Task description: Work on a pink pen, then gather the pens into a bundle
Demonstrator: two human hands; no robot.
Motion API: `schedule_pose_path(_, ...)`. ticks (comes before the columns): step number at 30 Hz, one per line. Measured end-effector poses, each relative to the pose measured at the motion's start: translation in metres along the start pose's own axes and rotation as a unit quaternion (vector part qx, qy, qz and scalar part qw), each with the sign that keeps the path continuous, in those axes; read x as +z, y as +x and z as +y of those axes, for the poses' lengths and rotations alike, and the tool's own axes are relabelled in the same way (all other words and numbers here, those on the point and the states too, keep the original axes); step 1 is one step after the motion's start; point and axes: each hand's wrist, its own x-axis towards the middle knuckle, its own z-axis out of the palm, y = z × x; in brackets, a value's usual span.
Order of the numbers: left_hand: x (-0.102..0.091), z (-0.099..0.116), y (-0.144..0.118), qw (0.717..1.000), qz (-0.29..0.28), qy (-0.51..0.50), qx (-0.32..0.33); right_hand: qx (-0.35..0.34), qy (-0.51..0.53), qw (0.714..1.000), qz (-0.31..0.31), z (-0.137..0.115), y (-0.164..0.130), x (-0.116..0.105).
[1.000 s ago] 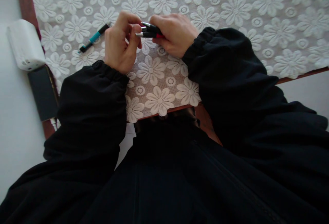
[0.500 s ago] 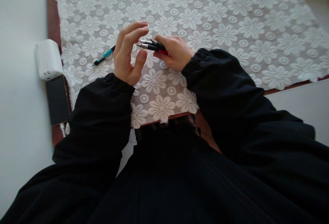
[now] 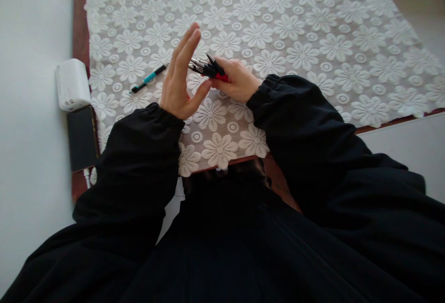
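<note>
A small bundle of pens (image 3: 210,69), black with silver tips and some red, is gripped in my right hand (image 3: 239,80). Their tips point left toward my left hand (image 3: 181,76), which is upright with fingers stretched and thumb apart. The tips are close to that palm; whether they touch it I cannot tell. The left thumb reaches to the underside of the bundle, near the right fingers. On the cloth just left of my left hand lies a teal and black pen (image 3: 149,78). The pens' rear ends are hidden inside my right hand.
A white lace tablecloth (image 3: 295,27) with a flower pattern covers the table. Along the left edge sit a white, rounded block-shaped device (image 3: 73,84) and a dark phone-like slab (image 3: 82,138), with a white cable (image 3: 86,178) below. A pale wall (image 3: 31,85) borders the left side.
My left fingers have straightened from a curve, and the left thumb has moved right to the pens. The pens in my right hand have fanned apart a little. The view has shifted slightly.
</note>
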Motion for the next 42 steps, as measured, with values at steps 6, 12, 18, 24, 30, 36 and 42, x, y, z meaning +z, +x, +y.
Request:
schedule_pose_path(6, 0.000, -0.005, -0.001, 1.000, -0.022, 0.010, -0.014, 0.020, -0.053, 0.998, 0.002, -0.001, 0.001, -0.001)
schedule_pose_path(12, 0.004, -0.014, -0.003, 0.999, -0.024, -0.004, -0.023, -0.047, -0.140, 0.989, 0.017, 0.000, -0.002, -0.004)
schedule_pose_path(18, 0.007, -0.012, -0.006, 0.995, -0.046, 0.002, -0.083, -0.075, -0.229, 0.970, -0.027, 0.007, -0.003, -0.005)
schedule_pose_path(24, 0.012, -0.018, -0.006, 0.993, -0.088, 0.033, -0.078, -0.075, -0.233, 0.968, -0.045, 0.005, -0.004, -0.004)
schedule_pose_path(30, 0.011, -0.024, -0.006, 0.986, -0.123, 0.069, -0.092, -0.079, -0.235, 0.967, -0.055, 0.003, -0.004, -0.005)
schedule_pose_path(36, 0.008, -0.016, -0.004, 0.985, -0.122, 0.043, -0.111, -0.064, -0.196, 0.978, -0.032, 0.004, -0.004, -0.005)
schedule_pose_path(42, 0.009, -0.017, -0.006, 0.986, -0.118, 0.020, -0.117, -0.080, -0.157, 0.984, -0.025, 0.007, -0.003, -0.003)
